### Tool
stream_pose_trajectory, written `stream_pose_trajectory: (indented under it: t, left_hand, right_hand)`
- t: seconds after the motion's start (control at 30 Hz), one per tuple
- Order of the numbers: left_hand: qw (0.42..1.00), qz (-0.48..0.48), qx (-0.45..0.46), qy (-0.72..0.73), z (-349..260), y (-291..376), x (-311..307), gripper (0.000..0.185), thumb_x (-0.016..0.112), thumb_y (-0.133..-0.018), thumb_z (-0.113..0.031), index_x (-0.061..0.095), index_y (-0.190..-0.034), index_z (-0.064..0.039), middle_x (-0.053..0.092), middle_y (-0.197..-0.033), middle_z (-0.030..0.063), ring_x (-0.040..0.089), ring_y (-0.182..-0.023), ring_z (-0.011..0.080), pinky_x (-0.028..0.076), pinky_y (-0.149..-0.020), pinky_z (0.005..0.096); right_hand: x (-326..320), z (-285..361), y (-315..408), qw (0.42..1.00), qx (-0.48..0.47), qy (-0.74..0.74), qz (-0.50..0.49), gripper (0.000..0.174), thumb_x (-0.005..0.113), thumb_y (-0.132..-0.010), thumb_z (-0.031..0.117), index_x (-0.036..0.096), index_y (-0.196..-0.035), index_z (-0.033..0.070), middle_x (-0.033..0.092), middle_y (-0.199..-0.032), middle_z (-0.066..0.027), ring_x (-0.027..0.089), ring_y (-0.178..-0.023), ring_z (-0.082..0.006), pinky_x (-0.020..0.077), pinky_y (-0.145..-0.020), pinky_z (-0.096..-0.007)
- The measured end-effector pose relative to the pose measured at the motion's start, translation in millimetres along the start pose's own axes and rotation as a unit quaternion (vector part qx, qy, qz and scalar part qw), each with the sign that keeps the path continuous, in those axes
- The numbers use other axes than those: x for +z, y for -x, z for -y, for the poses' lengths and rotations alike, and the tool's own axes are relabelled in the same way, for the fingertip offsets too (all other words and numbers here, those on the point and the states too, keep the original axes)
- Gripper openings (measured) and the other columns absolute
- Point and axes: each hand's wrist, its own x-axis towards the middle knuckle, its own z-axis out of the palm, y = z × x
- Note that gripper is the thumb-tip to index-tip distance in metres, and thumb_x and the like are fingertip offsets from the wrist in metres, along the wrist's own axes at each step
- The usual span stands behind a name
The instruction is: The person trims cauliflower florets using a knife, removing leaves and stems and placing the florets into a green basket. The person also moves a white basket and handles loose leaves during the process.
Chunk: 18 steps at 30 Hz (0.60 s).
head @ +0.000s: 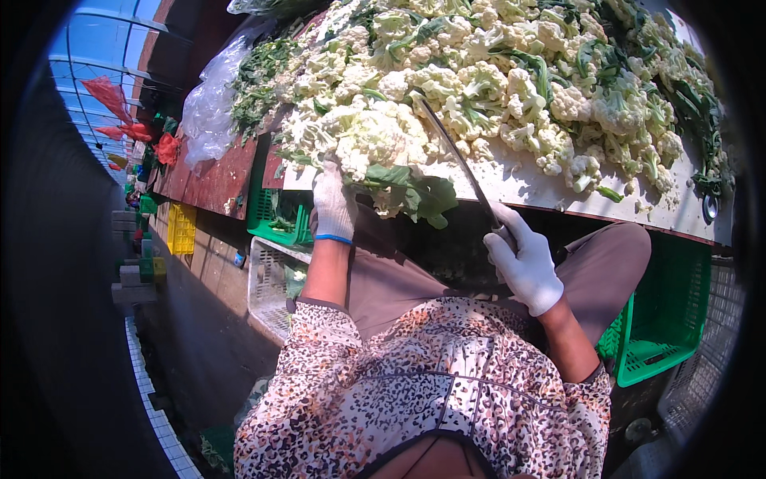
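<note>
My left hand [335,200], in a white knit glove with a blue cuff edge, grips a large cauliflower head [380,141] from its near side. Green leaves [419,191] hang from this head past the table's front edge. In my right hand [522,257], also gloved in white, is the handle of a long-bladed knife [458,155]. Its blade slants up and to the left, with the tip over the heaped cauliflower florets [485,84], right of the held head. The glove hides part of the handle. The underside of the held head is out of sight.
The white table [538,179] bears the heap, with leaf trimmings [260,78] at its left. A clear plastic bag [215,96] lies on a red board [215,179]. Green crates [664,305] and a whitish crate [269,287] flank my legs. A yellow crate [181,227] stands further left.
</note>
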Motion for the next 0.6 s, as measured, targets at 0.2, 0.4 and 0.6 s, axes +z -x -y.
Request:
stream_pose_trajectory:
  t: [0.2,0.4,0.6]
  left_hand:
    - [0.98,-0.102,0.069,0.153,-118.4,-36.9,-9.6,0.041,0.052,-0.106,-0.033,0.057,-0.132,-0.001,0.066,-0.123,0.0126,0.069,-0.098,0.0247,0.058,-0.083,0.0381]
    - [0.821,-0.3,0.24,-0.422,-138.3,-104.6,16.1,0.032,0.058,-0.1,-0.034,0.071,-0.102,-0.005,0.072,-0.091,0.0183,0.069,-0.087,0.0357,0.053,-0.076,0.0444]
    - [0.808,-0.079,0.268,-0.519,-91.3,-133.2,65.2,0.034,0.07,-0.088,-0.028,0.065,-0.119,-0.014,0.066,-0.114,0.0153,0.066,-0.103,0.0365,0.053,-0.088,0.0474]
  right_hand:
    - [-6.2,-1.8,-11.2,0.989,0.063,-0.104,-0.085,0.043,0.062,-0.099,0.016,0.053,-0.14,0.005,0.056,-0.07,0.0015,0.048,-0.049,-0.0044,0.0412,-0.042,-0.0223]
    - [0.0,-7.9,-21.8,0.984,0.037,-0.14,-0.106,0.046,0.06,-0.099,0.013,0.049,-0.143,0.002,0.056,-0.072,-0.0008,0.049,-0.047,-0.0052,0.0422,-0.04,-0.0213]
    - [24.7,10.5,-60.7,0.989,0.01,-0.136,-0.059,0.05,0.061,-0.099,0.012,0.045,-0.145,0.001,0.054,-0.071,-0.0008,0.049,-0.048,-0.0063,0.0432,-0.04,-0.0228]
